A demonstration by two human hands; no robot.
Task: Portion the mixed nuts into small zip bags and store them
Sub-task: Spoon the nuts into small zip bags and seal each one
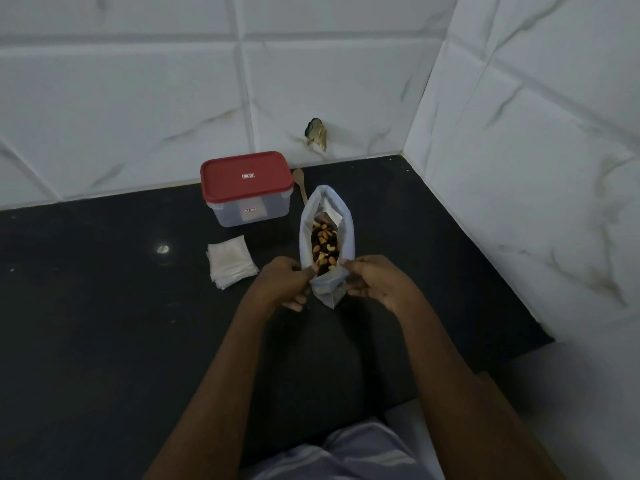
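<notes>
A large pale blue bag [348, 233] of mixed nuts [324, 245] stands on the black counter [104, 306], its mouth spread wide. My left hand [284, 280] pinches the near left edge of the mouth and my right hand [372, 282] pinches the near right edge. A stack of small clear zip bags [230, 261] lies flat to the left of the nut bag. Behind it sits a clear plastic box with a red lid [246, 180], closed. A wooden spoon [300, 185] lies between the box and the nut bag, partly hidden by the bag.
White marble-pattern tiled walls [519, 168] close the counter at the back and on the right. A broken hole [316, 133] shows in the back wall tile. The counter's front edge runs near my body at the bottom.
</notes>
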